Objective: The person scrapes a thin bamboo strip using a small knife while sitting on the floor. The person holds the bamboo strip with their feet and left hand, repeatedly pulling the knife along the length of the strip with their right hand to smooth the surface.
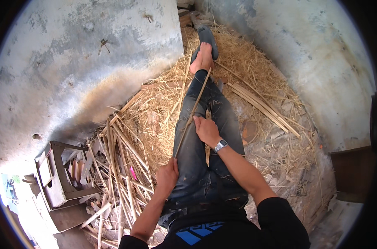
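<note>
A long, thin strip that looks like split bamboo (pixel 202 92) lies slantwise over my stretched-out legs, from my lap up to the shin. My left hand (pixel 167 176) is closed at its near end, by my left thigh. Farther along, my right hand (pixel 207 131), with a metal-banded watch (pixel 220 145) at the wrist, pinches the strip's middle above the knee. Its curled fingers are partly hidden, and whether they also hold a small tool cannot be made out. Dark trousers (pixel 228 118) lie under both hands.
Straw-like shavings (pixel 242 54) cover the floor around my feet. Several split strips (pixel 263 108) lie to the right of my legs. On the left are a heap of long sticks (pixel 118 162) and a worn wooden frame (pixel 57 174). Stained walls (pixel 126 54) rise on both sides.
</note>
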Action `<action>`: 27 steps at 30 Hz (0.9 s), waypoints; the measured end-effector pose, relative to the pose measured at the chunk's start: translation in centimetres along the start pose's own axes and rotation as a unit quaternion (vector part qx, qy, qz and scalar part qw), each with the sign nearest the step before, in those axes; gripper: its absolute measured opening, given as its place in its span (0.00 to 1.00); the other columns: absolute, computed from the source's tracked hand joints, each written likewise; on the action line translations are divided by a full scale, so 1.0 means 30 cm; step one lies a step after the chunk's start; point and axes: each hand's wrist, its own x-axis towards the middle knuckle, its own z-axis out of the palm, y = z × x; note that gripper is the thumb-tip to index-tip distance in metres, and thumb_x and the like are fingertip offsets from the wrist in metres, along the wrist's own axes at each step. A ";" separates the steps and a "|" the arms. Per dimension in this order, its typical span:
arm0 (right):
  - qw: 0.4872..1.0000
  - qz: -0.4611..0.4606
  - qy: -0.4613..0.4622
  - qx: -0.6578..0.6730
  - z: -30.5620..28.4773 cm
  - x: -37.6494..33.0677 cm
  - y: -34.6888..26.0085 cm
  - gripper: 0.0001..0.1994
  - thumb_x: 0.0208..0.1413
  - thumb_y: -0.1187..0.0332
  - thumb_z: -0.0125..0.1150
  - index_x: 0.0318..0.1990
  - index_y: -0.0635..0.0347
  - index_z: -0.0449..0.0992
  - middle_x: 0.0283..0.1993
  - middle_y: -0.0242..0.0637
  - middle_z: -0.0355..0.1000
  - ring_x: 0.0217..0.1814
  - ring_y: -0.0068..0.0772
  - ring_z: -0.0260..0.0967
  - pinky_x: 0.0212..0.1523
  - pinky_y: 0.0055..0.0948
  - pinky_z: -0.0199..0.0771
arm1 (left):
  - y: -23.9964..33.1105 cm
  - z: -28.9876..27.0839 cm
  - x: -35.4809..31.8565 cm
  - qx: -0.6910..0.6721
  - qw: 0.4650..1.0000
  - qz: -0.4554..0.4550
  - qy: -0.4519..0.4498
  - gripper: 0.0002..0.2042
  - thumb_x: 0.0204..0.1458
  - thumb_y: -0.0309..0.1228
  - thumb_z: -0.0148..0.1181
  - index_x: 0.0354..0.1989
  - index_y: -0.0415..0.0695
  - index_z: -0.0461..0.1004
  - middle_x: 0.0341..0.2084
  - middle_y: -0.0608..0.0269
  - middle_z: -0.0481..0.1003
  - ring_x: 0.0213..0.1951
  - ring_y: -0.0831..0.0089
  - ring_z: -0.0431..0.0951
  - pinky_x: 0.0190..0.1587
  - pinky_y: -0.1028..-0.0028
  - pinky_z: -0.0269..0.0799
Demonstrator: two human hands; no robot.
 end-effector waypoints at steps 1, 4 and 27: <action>0.997 0.011 0.059 0.052 0.022 0.006 0.027 0.32 0.76 0.47 0.42 0.29 0.65 0.77 0.24 0.56 0.75 0.30 0.64 0.77 0.33 0.57 0.75 | 0.009 0.002 -0.008 -0.015 1.000 -0.001 -0.002 0.11 0.70 0.39 0.53 0.45 0.47 0.79 0.17 0.40 0.76 0.22 0.37 0.79 0.27 0.44 0.75; 0.973 0.139 0.071 0.172 0.041 0.013 0.045 0.33 0.77 0.47 0.40 0.26 0.67 0.71 0.23 0.58 0.70 0.27 0.67 0.70 0.32 0.58 0.65 | 0.011 -0.016 -0.052 -0.049 0.999 -0.021 0.000 0.12 0.69 0.38 0.53 0.49 0.47 0.80 0.18 0.38 0.76 0.23 0.37 0.79 0.27 0.44 0.76; 0.986 0.011 -0.035 0.163 -0.104 0.083 0.026 0.11 0.58 0.64 0.74 0.41 0.60 0.82 0.26 0.41 0.76 0.26 0.32 0.72 0.29 0.32 0.70 | -0.017 -0.077 -0.011 -0.149 0.987 -0.042 -0.043 0.12 0.69 0.35 0.54 0.45 0.41 0.80 0.23 0.35 0.77 0.31 0.34 0.79 0.34 0.45 0.74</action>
